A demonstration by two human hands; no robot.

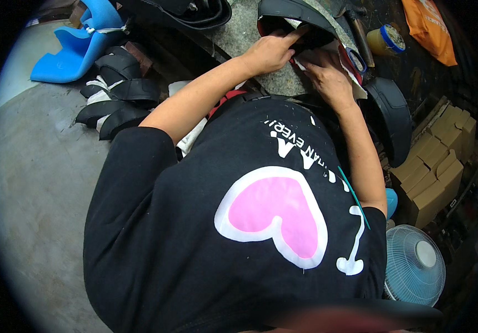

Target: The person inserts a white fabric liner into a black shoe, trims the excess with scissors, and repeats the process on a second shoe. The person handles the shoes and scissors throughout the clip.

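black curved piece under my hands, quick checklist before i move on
1. Left hand on the black curved piece: ok, fingers at its edge.
2. Right hand pressing the lining beside it: ok.
3. Scissors within reach: ok, next to the right hand.
4. Small tin upright: ok.
5. Lining lies flat: cannot tell, hands cover it.
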